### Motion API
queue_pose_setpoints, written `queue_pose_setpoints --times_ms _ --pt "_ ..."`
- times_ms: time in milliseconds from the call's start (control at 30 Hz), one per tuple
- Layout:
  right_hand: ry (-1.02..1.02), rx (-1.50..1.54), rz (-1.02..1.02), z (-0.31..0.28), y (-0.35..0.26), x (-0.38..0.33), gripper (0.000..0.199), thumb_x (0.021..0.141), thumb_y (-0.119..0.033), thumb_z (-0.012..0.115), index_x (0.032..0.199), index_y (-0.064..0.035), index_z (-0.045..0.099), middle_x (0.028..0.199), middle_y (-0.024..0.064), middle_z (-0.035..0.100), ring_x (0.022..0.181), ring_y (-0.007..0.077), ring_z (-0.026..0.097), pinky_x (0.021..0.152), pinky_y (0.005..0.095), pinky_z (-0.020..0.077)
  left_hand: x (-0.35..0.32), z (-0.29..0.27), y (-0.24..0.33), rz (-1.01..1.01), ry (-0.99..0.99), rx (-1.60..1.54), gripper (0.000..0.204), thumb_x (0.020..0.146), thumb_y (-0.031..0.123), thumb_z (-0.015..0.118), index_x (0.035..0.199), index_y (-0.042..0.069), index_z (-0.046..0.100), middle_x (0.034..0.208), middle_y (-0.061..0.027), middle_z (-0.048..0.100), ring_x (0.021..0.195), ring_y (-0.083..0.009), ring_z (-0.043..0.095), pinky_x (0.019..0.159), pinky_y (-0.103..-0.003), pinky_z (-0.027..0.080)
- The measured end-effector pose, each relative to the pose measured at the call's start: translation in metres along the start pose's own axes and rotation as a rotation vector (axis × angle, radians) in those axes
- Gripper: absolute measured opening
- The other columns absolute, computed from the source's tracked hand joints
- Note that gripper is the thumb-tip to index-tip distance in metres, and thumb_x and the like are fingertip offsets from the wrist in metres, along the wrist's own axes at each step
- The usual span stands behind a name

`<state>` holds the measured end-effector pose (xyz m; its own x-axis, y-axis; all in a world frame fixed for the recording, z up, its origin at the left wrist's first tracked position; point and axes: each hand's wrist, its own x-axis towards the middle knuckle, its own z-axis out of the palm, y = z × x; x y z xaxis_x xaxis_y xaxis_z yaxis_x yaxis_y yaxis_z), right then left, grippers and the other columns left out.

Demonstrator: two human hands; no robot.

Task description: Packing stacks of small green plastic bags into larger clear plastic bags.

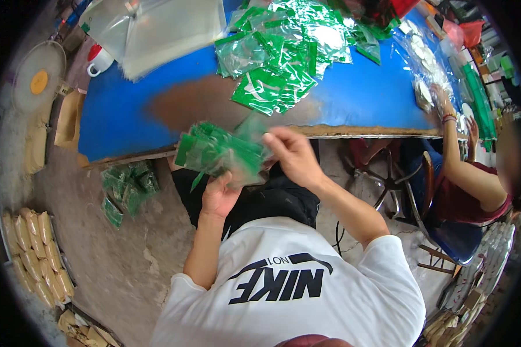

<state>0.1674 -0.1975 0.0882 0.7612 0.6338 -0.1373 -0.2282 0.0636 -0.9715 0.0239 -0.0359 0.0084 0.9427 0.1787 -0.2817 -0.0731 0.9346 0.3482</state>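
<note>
My left hand (221, 194) is closed on the lower edge of a stack of green and clear plastic packets (214, 151), held over my lap at the table's near edge. At the stack's right side my right hand (292, 155) pinches a green-tinted packet (252, 128), blurred by motion. On the table beyond lies a big heap of similar green and clear packets (278, 63); what is inside them is too small to tell.
The blue table (121, 115) has a worn brown patch. Clear plastic sheets (171, 34) and a white mug (100, 61) sit far left. More green packets (128, 188) lie on the floor. A co-worker (466, 179) sits at right, handling white pieces.
</note>
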Motion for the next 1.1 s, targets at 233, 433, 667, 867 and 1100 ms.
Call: queue_pose_setpoints --times_ms 233,433,667,867,1100 --pt "0.235 -1.259 -0.777 0.003 0.002 0.073 0.039 0.092 -0.031 0.067 0.117 -0.002 0.062 0.108 0.0163 0.06 0.109 0.0355 0.056 0.094 0.0441 0.0472 -0.019 -0.008 0.047 0.318 0.104 0.294 0.059 0.083 0.0 0.068 0.138 0.006 0.048 0.132 -0.0078 0.056 0.124 -0.0236 0.054 0.107 -0.041 0.044" --pt "-0.208 -1.123 -0.892 0.018 0.022 0.048 0.035 0.09 -0.019 0.071 0.119 -0.0038 0.059 0.109 0.0112 0.063 0.104 0.0235 0.061 0.089 0.0387 0.0505 -0.039 -0.056 0.061 0.225 -0.021 0.129 0.057 0.081 0.001 0.069 0.135 0.007 0.052 0.131 -0.0092 0.06 0.128 -0.0258 0.052 0.112 -0.044 0.041" --pt "-0.167 0.251 0.104 0.056 0.003 0.036 0.027 0.103 -0.027 0.054 0.108 -0.0008 0.059 0.093 0.0031 0.065 0.083 0.0146 0.062 0.08 0.0302 0.0508 -0.014 -0.002 0.043 0.234 0.05 0.019 0.053 0.086 0.007 0.072 0.134 0.005 0.053 0.131 -0.0065 0.059 0.126 -0.0235 0.053 0.111 -0.042 0.041" --pt "0.258 -1.299 -0.861 0.02 0.008 0.154 0.057 0.097 -0.049 0.053 0.126 0.0006 0.057 0.126 0.025 0.056 0.119 0.0419 0.051 0.102 0.0537 0.0392 -0.045 -0.019 0.06 0.342 0.115 0.246 0.049 0.086 0.002 0.069 0.132 0.005 0.053 0.127 -0.0056 0.06 0.122 -0.0222 0.056 0.108 -0.041 0.044" --pt "-0.411 -1.098 -0.794 0.03 0.026 0.096 0.055 0.091 -0.044 0.065 0.121 0.001 0.055 0.133 0.0222 0.051 0.133 0.0403 0.043 0.112 0.0533 0.034 -0.047 -0.009 0.054 0.344 0.262 0.156 0.055 0.079 -0.006 0.072 0.13 0.005 0.056 0.122 -0.006 0.063 0.115 -0.0233 0.06 0.101 -0.038 0.048"
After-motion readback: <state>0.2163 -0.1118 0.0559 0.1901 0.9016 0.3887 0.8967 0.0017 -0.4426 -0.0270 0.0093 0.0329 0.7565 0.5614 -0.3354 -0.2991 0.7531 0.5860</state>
